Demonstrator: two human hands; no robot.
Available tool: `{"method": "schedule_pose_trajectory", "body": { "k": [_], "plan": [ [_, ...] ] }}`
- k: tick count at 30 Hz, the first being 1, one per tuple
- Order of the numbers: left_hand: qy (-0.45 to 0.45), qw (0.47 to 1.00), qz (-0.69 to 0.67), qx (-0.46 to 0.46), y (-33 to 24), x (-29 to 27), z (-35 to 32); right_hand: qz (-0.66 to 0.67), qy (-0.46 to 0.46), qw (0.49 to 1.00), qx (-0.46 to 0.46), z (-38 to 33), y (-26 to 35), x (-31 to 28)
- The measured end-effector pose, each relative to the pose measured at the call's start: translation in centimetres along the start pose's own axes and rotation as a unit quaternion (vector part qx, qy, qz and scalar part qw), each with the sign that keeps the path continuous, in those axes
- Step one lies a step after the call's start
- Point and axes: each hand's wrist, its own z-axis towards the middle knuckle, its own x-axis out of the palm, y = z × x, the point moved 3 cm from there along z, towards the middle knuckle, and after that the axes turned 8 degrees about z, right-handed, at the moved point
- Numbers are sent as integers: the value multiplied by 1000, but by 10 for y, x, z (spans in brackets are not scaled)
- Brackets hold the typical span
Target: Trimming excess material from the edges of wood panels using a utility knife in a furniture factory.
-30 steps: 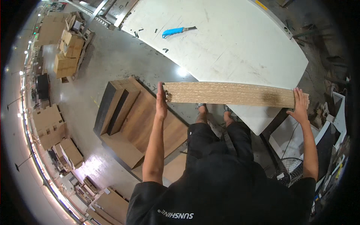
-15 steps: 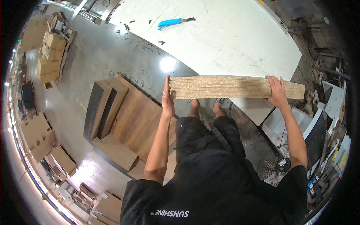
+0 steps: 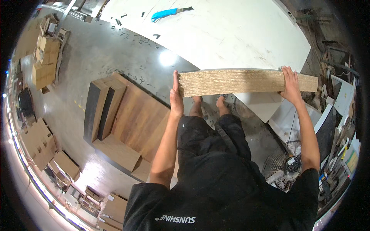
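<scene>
**Thick board stack [image 3: 246,82] crosses the near corner of a white table [image 3: 231,42]**

The board stack runs left to right before the person, raw chipboard edges facing up, its left end jutting past the table's slanting side. The left hand [image 3: 176,97] is flat, palm and straight fingers set against that end, not curled round it. The right hand [image 3: 291,85] spans the edges short of the far right end, fingers at the far side, thumb at the near; whether it clamps or merely rests, and what bears the stack underneath, I can't tell.

So many layers are likely heavy together and stiff along their length. The bare edges look rough enough to give grip, though corners could chip and the faces may slide on one another. The soundest hold is probably near both ends, squeezing across all the layers, with support from below.

Beyond lies a blue-handled knife [image 3: 165,14] near some black scraps [image 3: 118,22]. A wood-grain panel [image 3: 140,111] is at lower left, a fan [image 3: 291,164] at lower right.
</scene>
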Motion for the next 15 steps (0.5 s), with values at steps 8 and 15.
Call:
{"method": "schedule_pose_trajectory", "body": {
  "k": [8,15],
  "plan": [
    [-6,999,-38,-2,-4,13,1,62,-79,995,-16,12,82,33],
    [5,999,-36,10,5,1,3,71,-94,993,-23,13,86,34]
  ]
}}
